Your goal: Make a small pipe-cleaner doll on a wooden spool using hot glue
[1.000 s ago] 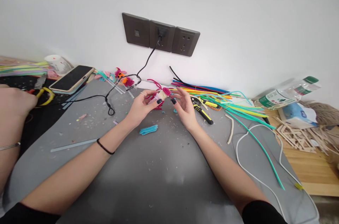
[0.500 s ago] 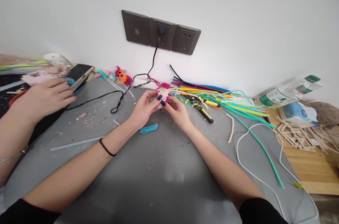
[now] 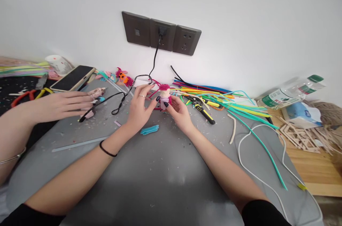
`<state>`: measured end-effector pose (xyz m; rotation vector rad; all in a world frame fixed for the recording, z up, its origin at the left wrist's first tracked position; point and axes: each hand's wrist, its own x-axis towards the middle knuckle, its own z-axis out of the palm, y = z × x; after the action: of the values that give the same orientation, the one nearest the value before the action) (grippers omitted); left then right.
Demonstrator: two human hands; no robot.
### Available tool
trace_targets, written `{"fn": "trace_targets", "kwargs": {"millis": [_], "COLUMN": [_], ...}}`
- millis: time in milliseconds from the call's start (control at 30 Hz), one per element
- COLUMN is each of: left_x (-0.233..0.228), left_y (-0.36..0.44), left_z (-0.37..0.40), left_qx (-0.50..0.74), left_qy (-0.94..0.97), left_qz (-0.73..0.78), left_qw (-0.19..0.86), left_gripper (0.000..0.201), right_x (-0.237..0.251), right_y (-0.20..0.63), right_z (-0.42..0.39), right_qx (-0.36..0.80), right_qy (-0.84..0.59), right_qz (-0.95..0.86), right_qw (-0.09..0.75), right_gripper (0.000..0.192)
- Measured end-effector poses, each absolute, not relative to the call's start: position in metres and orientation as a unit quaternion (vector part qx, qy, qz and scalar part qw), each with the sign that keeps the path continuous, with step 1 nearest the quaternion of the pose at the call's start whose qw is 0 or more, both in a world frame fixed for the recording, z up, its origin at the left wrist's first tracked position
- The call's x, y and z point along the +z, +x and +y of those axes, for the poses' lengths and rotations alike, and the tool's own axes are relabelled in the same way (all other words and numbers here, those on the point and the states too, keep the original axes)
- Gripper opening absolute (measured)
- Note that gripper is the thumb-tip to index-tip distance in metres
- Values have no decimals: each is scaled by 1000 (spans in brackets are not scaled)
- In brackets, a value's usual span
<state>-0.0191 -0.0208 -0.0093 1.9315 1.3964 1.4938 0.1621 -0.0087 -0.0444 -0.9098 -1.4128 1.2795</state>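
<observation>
A small doll of twisted pipe cleaners (image 3: 165, 96), magenta on top with a cream middle and pink base, stands upright between both my hands over the grey mat (image 3: 160, 169). My left hand (image 3: 140, 106) pinches its left side, a ring on one finger. My right hand (image 3: 179, 110) grips its lower right side with thumb and fingers. A folded blue pipe cleaner piece (image 3: 150, 130) lies on the mat just below my left hand.
Another person's hand (image 3: 62, 105) rests flat at the left near a black cable (image 3: 117, 98) and a phone (image 3: 72, 78). Several coloured pipe cleaners (image 3: 221, 101), yellow-black pliers (image 3: 204, 110), a white cord (image 3: 256, 154), a plastic bottle (image 3: 291, 92) and wooden pieces (image 3: 304, 137) lie right.
My right hand closed onto the doll and both hands turned it upright. The other person's hand moved right from the left edge onto the mat by the cable.
</observation>
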Motion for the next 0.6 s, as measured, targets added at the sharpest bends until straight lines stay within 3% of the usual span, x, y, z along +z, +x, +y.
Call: {"fn": "trace_targets", "kwargs": {"millis": [167,600], "left_x": [-3,-5], "left_y": [-26,-24], "left_z": [-23,-26], "left_qx": [532,560], "left_qy": [700,687], "left_qz": [475,461], "left_qw": [44,46], "left_gripper": [34,24], "right_x": [-46,-45], "right_y": [160,160], "right_z": [-13,-15], "right_qx": [488,478], "right_qy": [-378,-367], "right_qz": [-612,-634], "right_qw": [494,485], "right_gripper": [47,45]}}
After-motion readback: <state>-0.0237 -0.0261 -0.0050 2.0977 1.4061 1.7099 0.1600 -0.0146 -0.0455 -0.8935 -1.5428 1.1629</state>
